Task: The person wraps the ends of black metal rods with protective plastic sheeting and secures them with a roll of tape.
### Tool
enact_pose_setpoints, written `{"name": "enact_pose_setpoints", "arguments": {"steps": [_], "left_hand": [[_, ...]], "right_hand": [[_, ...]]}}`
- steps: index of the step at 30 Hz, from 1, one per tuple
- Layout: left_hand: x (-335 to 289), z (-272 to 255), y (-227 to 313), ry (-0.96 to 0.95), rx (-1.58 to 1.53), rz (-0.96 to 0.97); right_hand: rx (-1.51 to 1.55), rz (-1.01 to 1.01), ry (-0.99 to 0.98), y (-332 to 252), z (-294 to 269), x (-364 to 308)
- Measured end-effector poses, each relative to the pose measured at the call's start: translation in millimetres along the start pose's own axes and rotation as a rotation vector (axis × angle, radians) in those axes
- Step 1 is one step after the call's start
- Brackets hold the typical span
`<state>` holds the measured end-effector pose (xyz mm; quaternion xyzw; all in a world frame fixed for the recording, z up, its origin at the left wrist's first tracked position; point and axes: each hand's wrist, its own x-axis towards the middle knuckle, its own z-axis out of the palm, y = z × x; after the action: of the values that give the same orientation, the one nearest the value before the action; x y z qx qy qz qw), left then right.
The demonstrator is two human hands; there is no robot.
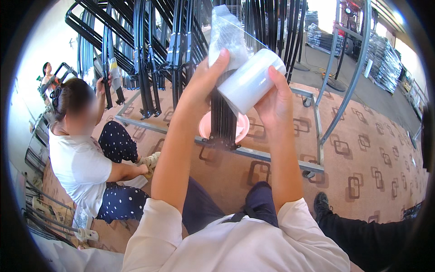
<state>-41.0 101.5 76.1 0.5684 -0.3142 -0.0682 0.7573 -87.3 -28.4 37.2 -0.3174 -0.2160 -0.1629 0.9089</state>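
Over patterned carpet point(349, 167), above the metal rack's point(253, 153) near edge, a film roll point(251, 84), long axis slanting up rightward, is being gripped by the nearer right hand point(276, 103), while film-wrapped black bars point(223, 123) behind its left end are being clasped by the left hand point(205, 80).

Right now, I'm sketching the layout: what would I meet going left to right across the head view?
Seated co-worker → left hand → plastic film roll → right hand → black shoe → shiny grey stack.
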Motion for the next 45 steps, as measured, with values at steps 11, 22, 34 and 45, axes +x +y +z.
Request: {"name": "enact_pose_setpoints", "arguments": {"steps": [11,22,34,45], "left_hand": [[9.0,-0.8,-4.4,-0.083,0.281,0.102],[13.5,-0.5,-9.9,-0.069,0.138,0.099],[-10.6,6.1,-6.2,0.455,1.318,0.794],[-34.5,-21.2,-29.0,0.228,-0.288,-0.136]], "right_hand": [[-0.243,-0.079,0.127,-27.9,-2.7,-10.5],[-0.826,0.072,0.15,-40.0,-52.1,31.8],[-0.145,0.36,-0.077,40.1,-69.0,94.2],[-0.077,0.2,-0.007,69.4,-15.6,45.1]]}}
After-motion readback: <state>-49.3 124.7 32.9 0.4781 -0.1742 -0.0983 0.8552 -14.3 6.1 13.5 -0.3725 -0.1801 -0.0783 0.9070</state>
